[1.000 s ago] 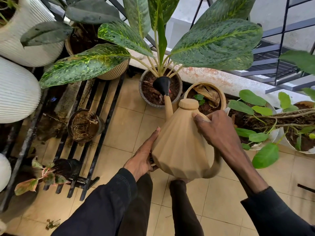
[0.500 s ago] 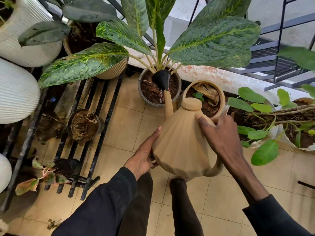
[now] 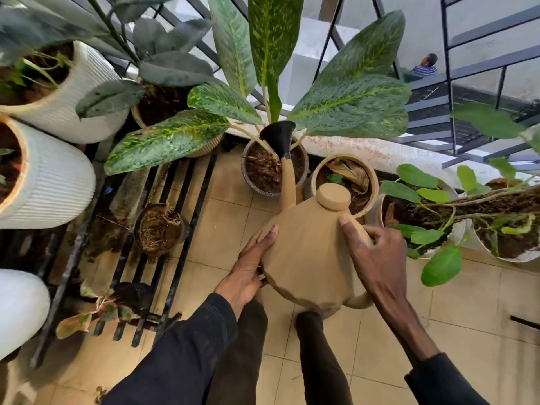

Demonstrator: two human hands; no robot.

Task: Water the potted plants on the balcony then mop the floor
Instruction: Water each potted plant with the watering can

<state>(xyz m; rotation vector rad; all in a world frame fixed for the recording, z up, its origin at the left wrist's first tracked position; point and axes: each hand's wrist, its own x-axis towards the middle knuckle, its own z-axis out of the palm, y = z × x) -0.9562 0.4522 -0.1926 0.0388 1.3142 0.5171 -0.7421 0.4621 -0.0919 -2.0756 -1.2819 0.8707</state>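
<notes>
Since a moment ago the tan faceted plastic watering can (image 3: pixel 309 258) has swung slightly right, and its black funnel-shaped rose (image 3: pixel 279 138) has lifted off the soil toward the stems. The can hangs above the beige floor tiles (image 3: pixel 222 223), between the person and the grey speckled round pot (image 3: pixel 245 171) holding the big mottled green plant (image 3: pixel 347 103). Its long spout (image 3: pixel 287 182) runs straight away from the person, so the rose sits over that pot's far half.

The left hand (image 3: pixel 248 273) lies flat, fingers straight, against the can's left flank. The right hand (image 3: pixel 371 258) is curled round the handle at upper right. Whether water is running I can't make out.

A tan round pot (image 3: pixel 375 176) stands just right of the spout, on the right hand's side. A small swing that way would likely reach it.
</notes>
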